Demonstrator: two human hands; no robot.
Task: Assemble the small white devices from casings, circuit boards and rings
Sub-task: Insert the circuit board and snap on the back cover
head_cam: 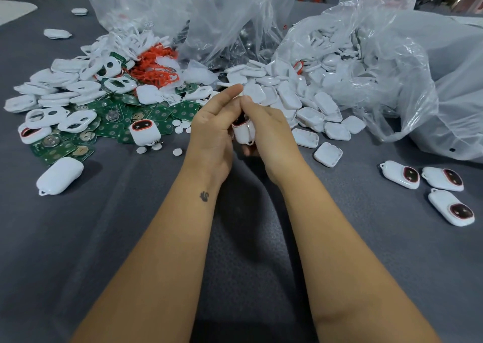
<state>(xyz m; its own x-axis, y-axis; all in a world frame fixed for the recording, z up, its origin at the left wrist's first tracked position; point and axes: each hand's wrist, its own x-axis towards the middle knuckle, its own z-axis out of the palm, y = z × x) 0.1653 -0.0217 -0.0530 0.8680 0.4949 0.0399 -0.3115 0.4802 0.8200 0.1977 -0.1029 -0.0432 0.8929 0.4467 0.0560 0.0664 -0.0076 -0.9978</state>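
Both hands meet above the grey table (130,238): the left hand (213,133) and right hand (269,136) together grip one small white device (243,133), fingers curled round it, perhaps pressing its top. Green circuit boards (109,128) lie left, white casings (287,99) behind, three finished devices (441,191) right.

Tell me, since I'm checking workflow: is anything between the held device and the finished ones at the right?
Nothing visible. Both hands hold the device, and only bare grey mat lies between it and the three finished devices.
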